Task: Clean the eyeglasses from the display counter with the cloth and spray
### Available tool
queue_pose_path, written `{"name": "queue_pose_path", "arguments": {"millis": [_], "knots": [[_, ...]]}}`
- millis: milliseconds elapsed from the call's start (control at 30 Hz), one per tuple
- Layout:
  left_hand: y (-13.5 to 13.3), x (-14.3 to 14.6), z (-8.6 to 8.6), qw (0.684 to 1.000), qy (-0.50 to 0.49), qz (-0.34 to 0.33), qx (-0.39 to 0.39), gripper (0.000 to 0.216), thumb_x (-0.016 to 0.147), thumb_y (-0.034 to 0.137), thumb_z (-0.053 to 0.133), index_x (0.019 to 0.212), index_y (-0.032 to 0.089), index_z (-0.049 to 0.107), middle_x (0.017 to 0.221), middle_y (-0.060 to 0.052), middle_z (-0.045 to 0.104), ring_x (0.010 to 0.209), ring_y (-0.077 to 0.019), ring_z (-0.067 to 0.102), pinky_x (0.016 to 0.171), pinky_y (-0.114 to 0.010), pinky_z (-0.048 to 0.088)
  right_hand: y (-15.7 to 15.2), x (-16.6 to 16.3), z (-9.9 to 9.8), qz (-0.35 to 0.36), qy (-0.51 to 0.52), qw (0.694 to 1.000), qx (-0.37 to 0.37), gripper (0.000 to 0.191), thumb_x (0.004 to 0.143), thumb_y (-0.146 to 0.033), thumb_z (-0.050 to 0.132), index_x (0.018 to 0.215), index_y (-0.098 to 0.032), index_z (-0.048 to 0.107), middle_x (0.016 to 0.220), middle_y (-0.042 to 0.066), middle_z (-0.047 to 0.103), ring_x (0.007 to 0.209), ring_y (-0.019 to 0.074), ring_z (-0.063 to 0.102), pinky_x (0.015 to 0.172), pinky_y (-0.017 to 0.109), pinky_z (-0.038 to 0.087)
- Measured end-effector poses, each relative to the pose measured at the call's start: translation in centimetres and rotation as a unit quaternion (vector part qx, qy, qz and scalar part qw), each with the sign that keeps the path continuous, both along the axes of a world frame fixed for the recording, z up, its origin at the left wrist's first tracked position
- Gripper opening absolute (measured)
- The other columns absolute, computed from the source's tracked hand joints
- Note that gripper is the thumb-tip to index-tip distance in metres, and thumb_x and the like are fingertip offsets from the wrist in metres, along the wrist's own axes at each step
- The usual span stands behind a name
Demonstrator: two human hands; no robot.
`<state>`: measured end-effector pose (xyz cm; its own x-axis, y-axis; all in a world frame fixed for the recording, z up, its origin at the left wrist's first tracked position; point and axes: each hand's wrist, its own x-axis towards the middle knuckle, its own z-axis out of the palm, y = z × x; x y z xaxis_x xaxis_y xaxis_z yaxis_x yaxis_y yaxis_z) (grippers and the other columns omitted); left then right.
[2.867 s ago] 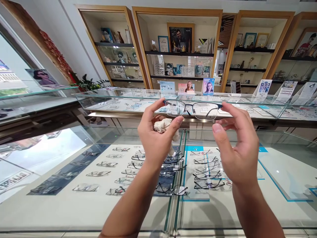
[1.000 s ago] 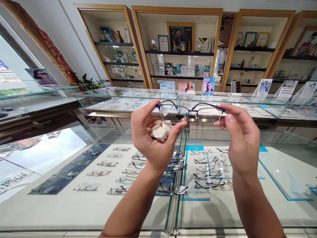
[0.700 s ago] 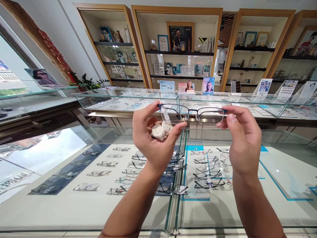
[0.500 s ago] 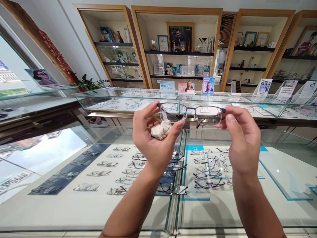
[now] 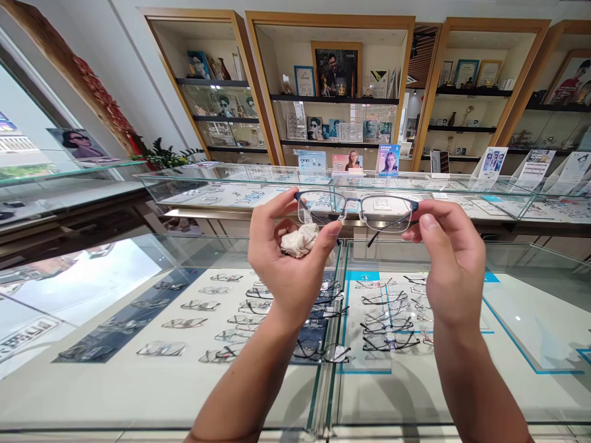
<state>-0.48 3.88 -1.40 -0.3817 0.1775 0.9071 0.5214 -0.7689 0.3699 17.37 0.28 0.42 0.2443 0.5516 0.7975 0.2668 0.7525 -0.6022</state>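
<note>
A pair of eyeglasses (image 5: 353,200) with a dark blue top rim and clear lenses is held up between my two hands, above the glass counter. My left hand (image 5: 289,258) pinches its left end and also has a crumpled off-white cloth (image 5: 301,240) tucked in the palm. At the other end, my right hand (image 5: 450,258) grips the frame's right corner between thumb and fingers. The temples are folded behind the lenses, and a small white tag shows at the left lens.
Below my hands, a glass display case (image 5: 106,400) holds rows of eyeglasses (image 5: 184,323). A second glass counter (image 5: 221,191) runs across behind it, with upright cards (image 5: 389,160) on top. Wooden shelves (image 5: 330,18) with pictures stand at the back wall. A plant (image 5: 168,154) is at left.
The eyeglasses have tilted slightly, and their bridge and right lens sit a few pixels further left. My hands stay almost in place, still gripping both ends.
</note>
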Motion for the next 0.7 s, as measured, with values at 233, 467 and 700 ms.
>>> {"name": "queue_pose_path", "arguments": {"millis": [233, 467, 700], "knots": [[-0.2, 0.0, -0.1, 1.0, 0.012, -0.012, 0.016, 0.05, 0.081, 0.046, 0.086, 0.126, 0.032, 0.068, 0.117, -0.006, 0.069, 0.113, -0.025, 0.068, 0.082, -0.039, 0.06, 0.2, 0.0, -0.1, 0.013, 0.016, 1.0, -0.002, 0.017, 0.101, -0.038, 0.062, 0.107, -0.025, 0.07, 0.102, 0.002, 0.073, 0.081, 0.016, 0.068, 0.078, 0.034, 0.058], [0.1, 0.1, -0.2, 1.0, 0.016, -0.019, 0.018, 0.054, 0.082, 0.042, 0.087, 0.13, 0.03, 0.065, 0.124, -0.008, 0.072, 0.121, -0.0264, 0.069, 0.078, -0.035, 0.061, -0.2, -0.3, 0.0, 0.003, 0.006, 0.999, 0.044, 0.018, 0.102, -0.032, 0.058, 0.113, -0.027, 0.071, 0.113, 0.003, 0.072, 0.082, 0.016, 0.068, 0.077, 0.036, 0.059], [0.8, 0.0, -0.3, 0.997, 0.023, -0.049, 0.063, 0.058, 0.08, 0.035, 0.089, 0.132, 0.028, 0.066, 0.125, -0.007, 0.071, 0.119, -0.0244, 0.07, 0.074, -0.029, 0.058, -0.1, -0.3, 0.0, 0.016, 0.025, 0.998, 0.047, 0.017, 0.1, -0.031, 0.061, 0.112, -0.027, 0.073, 0.112, 0.002, 0.072, 0.08, 0.0149, 0.066, 0.078, 0.035, 0.058]]}}
